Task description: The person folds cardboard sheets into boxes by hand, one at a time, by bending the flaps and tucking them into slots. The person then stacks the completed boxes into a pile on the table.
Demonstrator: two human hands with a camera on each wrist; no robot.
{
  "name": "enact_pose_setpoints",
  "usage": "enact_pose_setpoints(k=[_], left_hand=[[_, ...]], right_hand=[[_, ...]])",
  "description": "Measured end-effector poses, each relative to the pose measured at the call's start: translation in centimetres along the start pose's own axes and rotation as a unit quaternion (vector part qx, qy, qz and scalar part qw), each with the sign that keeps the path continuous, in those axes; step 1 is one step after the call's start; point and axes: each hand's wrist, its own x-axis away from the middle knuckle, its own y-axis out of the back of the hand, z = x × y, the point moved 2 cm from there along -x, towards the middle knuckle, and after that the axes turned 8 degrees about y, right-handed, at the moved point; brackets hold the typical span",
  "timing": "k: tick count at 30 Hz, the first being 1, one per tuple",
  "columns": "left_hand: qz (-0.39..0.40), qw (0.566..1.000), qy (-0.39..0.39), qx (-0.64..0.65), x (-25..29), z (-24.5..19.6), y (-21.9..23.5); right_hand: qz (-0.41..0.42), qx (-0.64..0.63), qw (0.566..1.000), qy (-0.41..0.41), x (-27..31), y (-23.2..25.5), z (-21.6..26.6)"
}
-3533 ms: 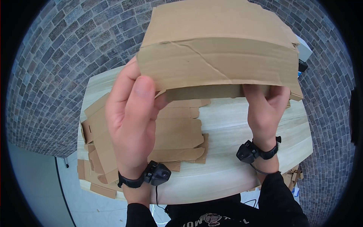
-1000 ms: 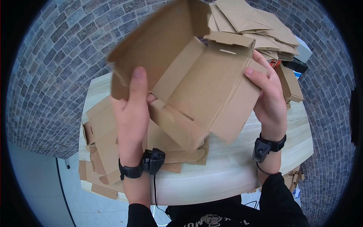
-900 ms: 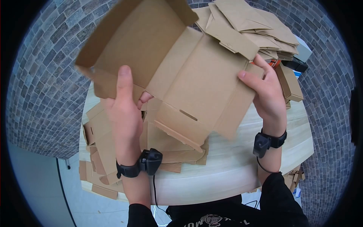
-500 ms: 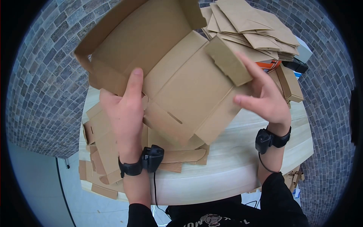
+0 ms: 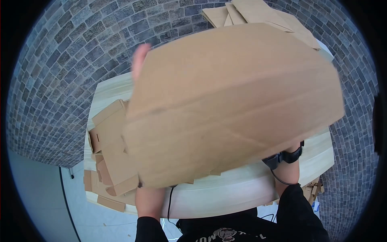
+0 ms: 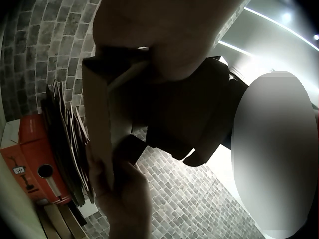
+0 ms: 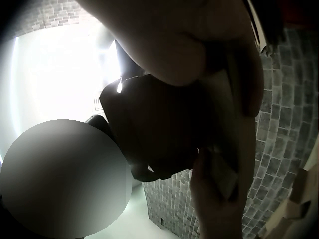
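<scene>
Tilted up over the table, a partly folded cardboard box [image 5: 234,97] turns its broad, creased outer face to the head view and covers most of both hands. Only the fingers of my left hand [image 5: 140,60] show past its upper left edge; the right wrist view shows this hand [image 7: 217,204] gripping the cardboard from below. My right hand is hidden behind the box in the head view. In the left wrist view, my right hand [image 6: 124,196] holds the cardboard edge. Dark flaps of the box hang between the hands in both wrist views.
Flattened cardboard pieces [image 5: 115,149] lie on the left of the table [image 5: 225,201]. A stack of flat cardboard [image 5: 262,14] rises at the back right. The left wrist view shows an orange-red box [image 6: 37,154] beside stacked cardboard.
The box has turned from its open inside to its outer face and now hides most of both hands. My right hand, loosely at the flap before, holds the cardboard edge.
</scene>
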Motion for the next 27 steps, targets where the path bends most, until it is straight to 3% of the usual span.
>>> enact_pose_setpoints(k=[1,2,5,7,8,9,13,15,18,19,20,21,22,23,24,26,27], left_hand=[[0.024,1.0,0.009,-0.002,-1.8,0.2,1.0],[0.049,0.999,0.019,-0.003,-4.8,0.2,1.8],[0.122,0.991,0.049,-0.009,-5.4,1.3,5.4],[0.17,0.983,0.067,-0.013,-8.9,1.2,7.3],[0.17,0.983,0.067,-0.014,-9.1,2.4,7.0],[0.143,0.988,0.059,-0.025,-9.3,3.4,7.0],[0.03,0.997,0.022,-0.071,-9.6,5.7,7.3],[-0.026,0.995,0.003,-0.093,-9.3,6.0,7.1],[-0.11,0.986,-0.025,-0.126,-8.7,6.0,7.4],[-0.111,0.986,-0.026,-0.125,-7.3,5.3,7.0],[-0.014,0.981,-0.053,-0.187,-4.9,3.8,5.8],[0.084,0.962,-0.079,-0.246,-3.5,2.3,5.1],[0.084,0.962,-0.078,-0.246,-4.9,0.9,7.0],[0.033,0.96,-0.071,-0.269,-7.7,-0.6,10.1],[-0.018,0.954,-0.063,-0.292,-9.2,-1.3,11.8],[-0.001,0.951,-0.064,-0.303,-8.5,0.6,5.3],[0.017,0.947,-0.065,-0.313,-2.2,1.1,3.4]], right_hand=[[0.018,0.12,0.993,0.002,1.1,0.2,-1.7],[0.018,0.12,0.993,0.002,1.4,1.5,-2.5],[0.18,0.034,0.983,-0.029,2.7,6.1,-5.4],[0.285,-0.024,0.957,-0.048,3.0,8.3,-6.7],[0.336,-0.053,0.939,-0.057,2.6,8.4,-6.4],[0.336,-0.054,0.939,-0.057,2.3,8.2,-5.9],[0.147,-0.114,0.962,-0.198,-2.8,2.9,-1.0],[0.049,-0.142,0.953,-0.264,-6.7,1.0,-0.3],[-0.099,-0.18,0.912,-0.355,-8.1,-0.4,3.0],[-0.147,-0.191,0.892,-0.383,-8.7,-0.8,3.8],[-0.194,-0.202,0.868,-0.41,-9.1,-0.8,4.5],[-0.135,-0.241,0.941,-0.198,-7.0,-0.4,-0.4],[-0.129,-0.259,0.942,-0.171,-7.2,-0.8,0.3],[-0.123,-0.278,0.942,-0.144,-7.5,-1.1,1.1],[-0.124,-0.278,0.942,-0.144,-8.2,-0.8,1.0],[-0.022,-0.19,0.946,-0.263,-9.5,-0.4,-0.1],[-0.022,-0.19,0.946,-0.263,-9.4,-0.3,-0.1]])
